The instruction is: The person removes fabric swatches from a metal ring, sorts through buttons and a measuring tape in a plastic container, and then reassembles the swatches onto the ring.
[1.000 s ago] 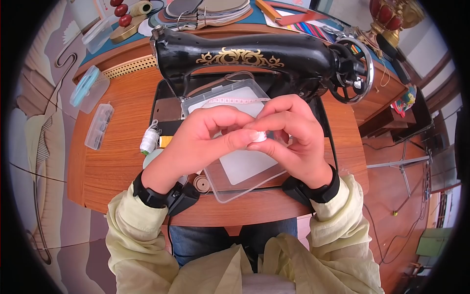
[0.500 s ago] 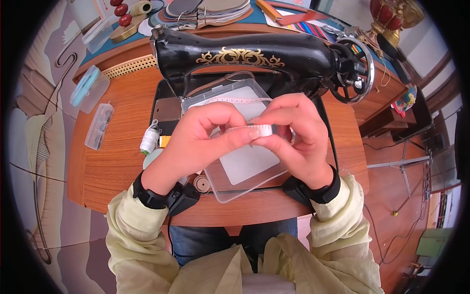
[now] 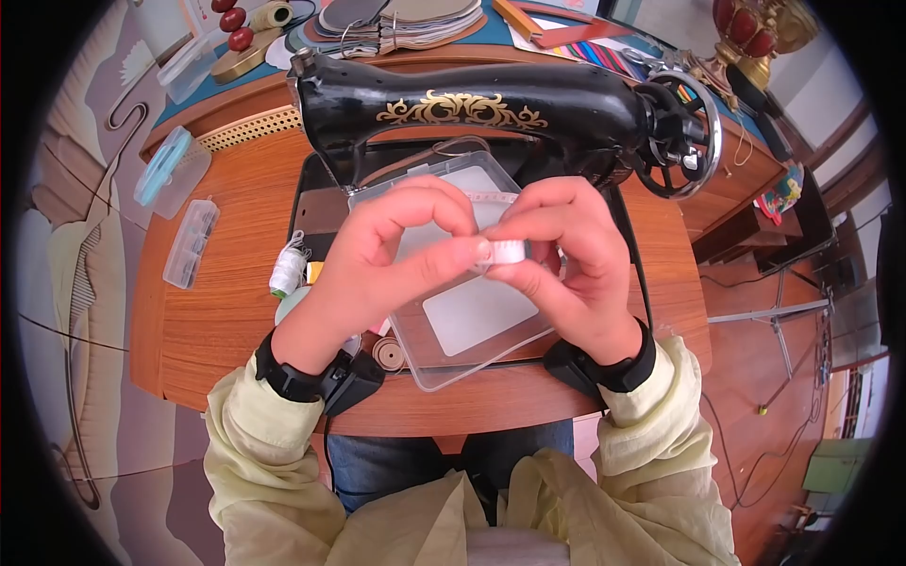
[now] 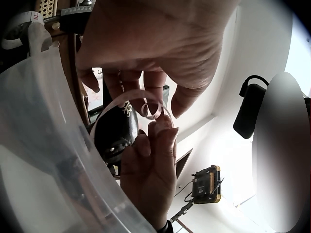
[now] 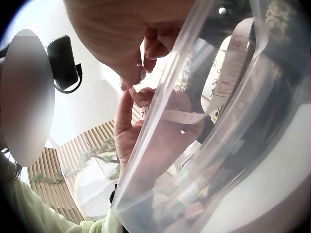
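A white measuring tape (image 3: pixel 510 252) is partly coiled between the two hands, above a clear plastic box (image 3: pixel 444 368). The right hand (image 3: pixel 580 264) pinches the small coil between thumb and fingers. Beside it, the left hand (image 3: pixel 382 259) has its thumb and forefinger tips at the coil's left side, the tape passing there. In the left wrist view a loop of tape (image 4: pixel 133 94) curves between the hands. The right wrist view shows a length of tape (image 5: pixel 180 116) running behind the box wall, near the left hand (image 5: pixel 160 141).
A black sewing machine (image 3: pixel 472 99) stands behind the box. White thread spool (image 3: pixel 289 272) and wooden spool (image 3: pixel 388 353) lie left of the box. Farther left are a small clear case (image 3: pixel 192 242) and a blue-lidded one (image 3: pixel 162 168). Fabric swatches (image 3: pixel 415 24) lie at the back.
The coil shows more between the fingertips than a second ago. The left hand's fingers have risen and spread somewhat from its thumb; the right hand has shifted slightly.
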`<action>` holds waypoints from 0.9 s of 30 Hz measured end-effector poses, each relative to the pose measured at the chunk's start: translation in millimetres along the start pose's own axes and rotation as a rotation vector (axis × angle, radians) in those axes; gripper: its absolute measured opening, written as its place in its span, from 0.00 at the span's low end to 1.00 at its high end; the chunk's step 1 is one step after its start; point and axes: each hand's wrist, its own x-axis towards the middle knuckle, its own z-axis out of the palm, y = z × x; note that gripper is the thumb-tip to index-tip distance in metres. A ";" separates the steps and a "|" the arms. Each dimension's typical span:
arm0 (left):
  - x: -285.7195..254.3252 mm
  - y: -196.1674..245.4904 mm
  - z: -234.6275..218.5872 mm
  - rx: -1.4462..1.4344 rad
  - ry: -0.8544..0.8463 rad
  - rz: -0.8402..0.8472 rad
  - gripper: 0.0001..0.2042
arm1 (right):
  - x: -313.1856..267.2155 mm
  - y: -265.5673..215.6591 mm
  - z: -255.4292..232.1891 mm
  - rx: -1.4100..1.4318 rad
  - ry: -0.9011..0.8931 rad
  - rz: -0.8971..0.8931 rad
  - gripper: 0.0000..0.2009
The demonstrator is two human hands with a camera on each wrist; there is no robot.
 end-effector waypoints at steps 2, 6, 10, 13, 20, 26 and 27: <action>0.2 4.1 3.7 -0.026 -0.033 -0.057 0.06 | 0.2 -4.3 -0.2 0.035 -0.058 0.041 0.12; -0.8 14.0 8.7 -0.100 -0.045 -0.178 0.07 | 1.3 0.1 -0.9 0.031 -0.075 -0.040 0.13; -1.8 8.6 8.2 -0.096 -0.056 -0.143 0.07 | 0.2 -0.5 0.0 0.043 -0.065 -0.020 0.14; -1.6 13.1 7.0 -0.140 -0.070 -0.236 0.07 | 0.9 -1.8 -0.2 -0.021 -0.051 -0.020 0.15; -1.5 0.0 5.5 0.130 -0.027 -0.090 0.08 | -2.0 -1.6 1.5 -0.082 -0.059 0.087 0.15; -0.5 4.9 8.8 0.019 -0.035 -0.167 0.08 | -0.7 2.9 1.5 -0.058 -0.060 -0.011 0.15; -0.3 8.2 13.0 -0.057 -0.021 -0.203 0.08 | -0.6 3.1 0.9 -0.061 -0.066 -0.024 0.15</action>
